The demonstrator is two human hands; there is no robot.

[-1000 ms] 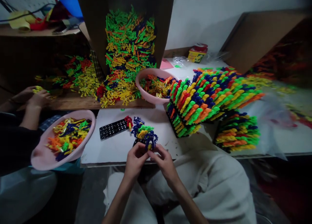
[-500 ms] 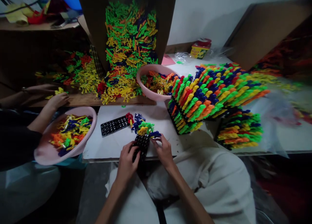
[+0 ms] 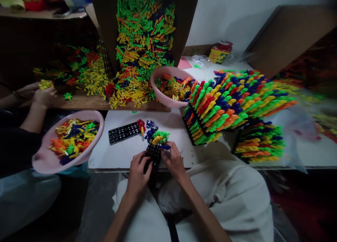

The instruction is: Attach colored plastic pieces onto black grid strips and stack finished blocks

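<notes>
My left hand [image 3: 139,172] is closed around the near part of a black perforated tray [image 3: 154,153], which lies over the table's front edge. My right hand [image 3: 173,162] pinches a dark blue plastic piece [image 3: 164,147] at the tray's right side. Green and yellow pieces [image 3: 160,138] stand at the far end of the tray, with loose blue pieces [image 3: 151,126] just beyond. On the left, a second black tray [image 3: 123,132] lies flat with a red piece [image 3: 141,125] at its right end.
Black trays packed with coloured pieces [image 3: 223,101] stand to the right. A pink basin [image 3: 158,91] of pieces sits behind, and another pink basin [image 3: 42,165] is at the left. Beyond lies a large multicoloured heap [image 3: 144,42]. A co-worker's hands [image 3: 43,94] hold yellow pieces at far left.
My right hand has brought the blue piece left, against the tray beside the green and yellow ones. My left hand stays on the tray. The co-worker's hands have moved left, and the view has shifted slightly.
</notes>
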